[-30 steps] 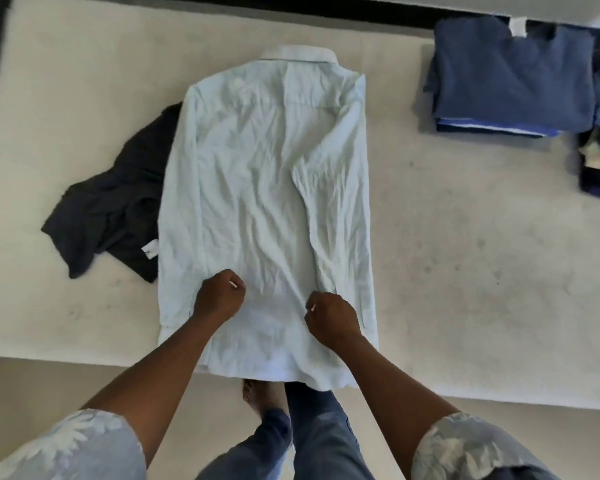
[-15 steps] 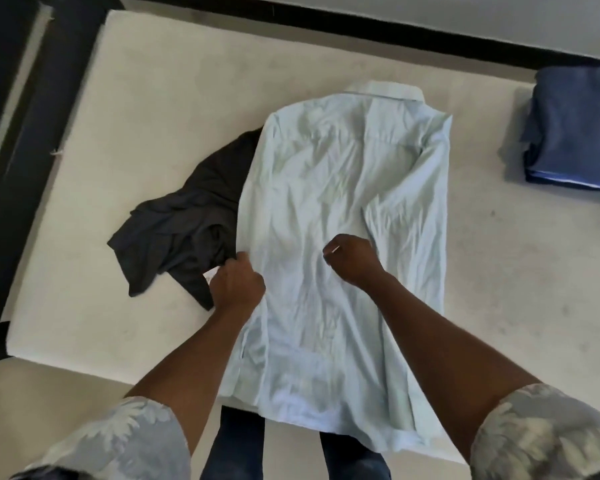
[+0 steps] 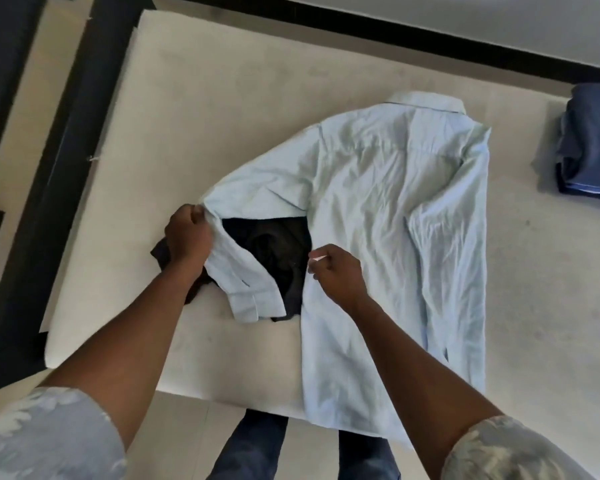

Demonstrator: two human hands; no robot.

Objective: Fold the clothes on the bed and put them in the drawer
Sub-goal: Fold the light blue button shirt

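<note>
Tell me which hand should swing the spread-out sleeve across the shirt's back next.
Left, probably. The left hand grips the sleeve at its bend, above the dark garment; the right hand pinches the light blue shirt's side edge and looks better kept there as an anchor.

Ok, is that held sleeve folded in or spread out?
Spread out: the left hand grips the sleeve, which extends sideways off the shirt, over the dark garment.
</note>
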